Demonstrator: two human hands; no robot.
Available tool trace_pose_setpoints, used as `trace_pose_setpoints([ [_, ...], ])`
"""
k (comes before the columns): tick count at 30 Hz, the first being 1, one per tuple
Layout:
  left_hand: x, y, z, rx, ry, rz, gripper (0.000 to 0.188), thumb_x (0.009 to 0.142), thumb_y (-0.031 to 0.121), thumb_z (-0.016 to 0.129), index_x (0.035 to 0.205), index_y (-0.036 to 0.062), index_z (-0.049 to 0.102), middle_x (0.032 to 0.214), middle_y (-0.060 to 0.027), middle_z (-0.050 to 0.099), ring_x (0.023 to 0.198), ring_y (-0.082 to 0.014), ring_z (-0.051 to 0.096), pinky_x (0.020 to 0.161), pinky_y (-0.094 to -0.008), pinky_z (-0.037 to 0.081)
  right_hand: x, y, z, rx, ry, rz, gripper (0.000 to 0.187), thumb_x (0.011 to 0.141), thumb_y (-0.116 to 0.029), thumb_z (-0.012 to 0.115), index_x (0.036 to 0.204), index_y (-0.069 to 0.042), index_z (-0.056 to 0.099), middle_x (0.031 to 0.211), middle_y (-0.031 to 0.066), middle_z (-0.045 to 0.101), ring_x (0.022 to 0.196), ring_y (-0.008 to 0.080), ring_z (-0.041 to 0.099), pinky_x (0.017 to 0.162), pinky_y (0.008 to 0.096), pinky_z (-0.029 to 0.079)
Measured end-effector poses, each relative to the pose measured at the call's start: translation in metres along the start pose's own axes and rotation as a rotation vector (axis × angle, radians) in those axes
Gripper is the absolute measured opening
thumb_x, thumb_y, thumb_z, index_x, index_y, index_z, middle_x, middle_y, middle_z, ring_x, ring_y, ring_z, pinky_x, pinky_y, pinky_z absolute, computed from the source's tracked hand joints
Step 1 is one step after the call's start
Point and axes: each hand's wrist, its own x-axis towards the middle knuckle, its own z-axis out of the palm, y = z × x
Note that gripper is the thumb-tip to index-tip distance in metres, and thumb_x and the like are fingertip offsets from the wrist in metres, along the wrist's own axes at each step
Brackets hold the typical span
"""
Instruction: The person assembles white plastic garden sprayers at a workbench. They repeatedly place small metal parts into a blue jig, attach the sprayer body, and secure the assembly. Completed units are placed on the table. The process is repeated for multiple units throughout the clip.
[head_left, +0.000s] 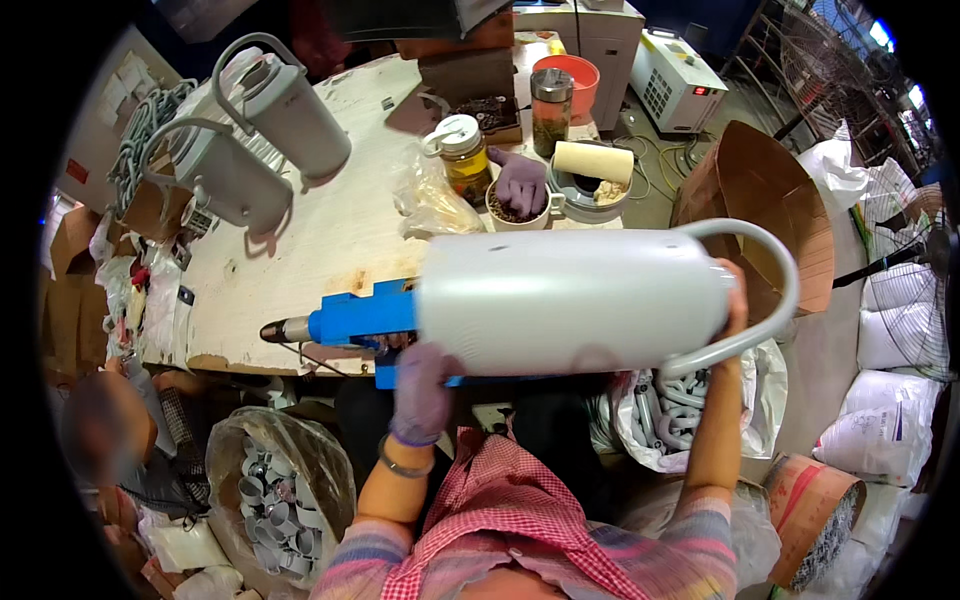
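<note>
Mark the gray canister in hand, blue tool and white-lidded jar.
Gray canister (pixel 570 302): head view, middle of its side wall.
Blue tool (pixel 362 318): head view, blue body right of the metal tip.
White-lidded jar (pixel 467 168): head view, jar wall below the lid.

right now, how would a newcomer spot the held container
Find the pale table, then the blue tool at its near edge. Partly covering that tool, the large grey container lies sideways between the left hand and right hand. Unlike the two grey containers standing at the table's left, it is held horizontally.

Open tabletop (pixel 362 205) between jugs (pixel 303 124) and bag (pixel 437 207)
</note>
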Motion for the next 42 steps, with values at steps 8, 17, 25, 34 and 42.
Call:
trace_pose_setpoints([
  [8,0.003,-0.010,-0.050,0.018,0.509,0.028,0.023,0.092,0.024,0.060,0.086,0.0024,0.066,0.078,-0.0061,0.064,0.079,-0.0133,0.060,0.076,-0.0338,0.047,-0.007,0.022,0.096,0.136,-0.135,0.022,0.065,0.076,-0.045,0.054,0.125,-0.003,0.046,0.123,0.0132,0.049,0.118,0.0243,0.048,0.104,0.0372,0.036],
  [17,-0.008,-0.062,-0.081,0.188,0.534,0.113,0.015,0.084,0.016,0.060,0.088,0.0046,0.069,0.081,-0.0115,0.069,0.075,-0.0298,0.066,0.087,-0.0476,0.044,-0.011,0.022,0.104,0.149,-0.157,-0.055,0.066,0.078,-0.046,0.054,0.124,0.000,0.043,0.120,0.0172,0.046,0.116,0.0264,0.046,0.104,0.0394,0.035],
  [25,-0.019,-0.048,-0.099,1.716,0.198,0.092,0.018,0.085,0.022,0.063,0.088,0.0062,0.071,0.079,-0.0130,0.071,0.070,-0.0280,0.069,0.063,-0.0361,0.055,-0.007,0.029,0.110,0.144,-0.177,-0.074,0.069,0.079,-0.053,0.057,0.122,-0.001,0.044,0.120,0.0164,0.046,0.117,0.0257,0.045,0.106,0.0395,0.033],
  [34,-0.003,-0.029,-0.110,1.389,0.098,0.350,0.021,0.086,0.022,0.069,0.086,0.0028,0.062,0.073,-0.0075,0.063,0.064,-0.0205,0.059,0.062,-0.0325,0.050,-0.020,0.045,0.091,0.069,-0.241,0.056,0.069,0.081,-0.047,0.055,0.132,-0.002,0.045,0.133,0.0150,0.044,0.126,0.0262,0.043,0.107,0.0396,0.033],
  [42,-0.002,-0.008,-0.134,0.692,0.254,-0.175,0.042,0.099,0.023,0.052,0.131,-0.0038,0.047,0.127,-0.0213,0.053,0.118,-0.0281,0.054,0.098,-0.0357,0.045,-0.078,0.115,-0.051,-0.351,0.234,0.362,0.033,0.098,-0.024,0.057,0.122,-0.002,0.061,0.108,0.0080,0.063,0.097,0.0158,0.062,0.086,0.0323,0.052],
])
